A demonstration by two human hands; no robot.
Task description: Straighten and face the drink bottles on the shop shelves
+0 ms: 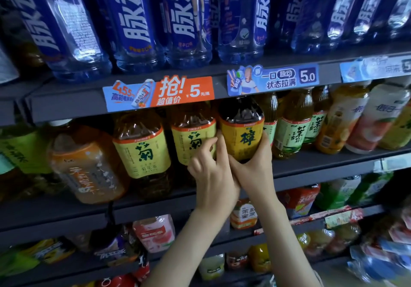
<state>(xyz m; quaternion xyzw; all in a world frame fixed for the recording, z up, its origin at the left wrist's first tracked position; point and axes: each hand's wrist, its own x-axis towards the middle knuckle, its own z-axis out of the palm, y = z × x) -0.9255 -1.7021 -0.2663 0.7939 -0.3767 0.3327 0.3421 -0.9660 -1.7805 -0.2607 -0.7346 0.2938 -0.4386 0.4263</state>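
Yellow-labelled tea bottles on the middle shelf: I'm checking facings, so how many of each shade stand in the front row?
Pale yellow label bottles: 2
Deep yellow label bottle, held by left hand and right hand: 1
Total: 3

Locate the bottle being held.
Head view, centre: the held bottle stands under the blue price tag, between a yellow-label bottle and a green-label bottle, gripped by left hand and right hand.
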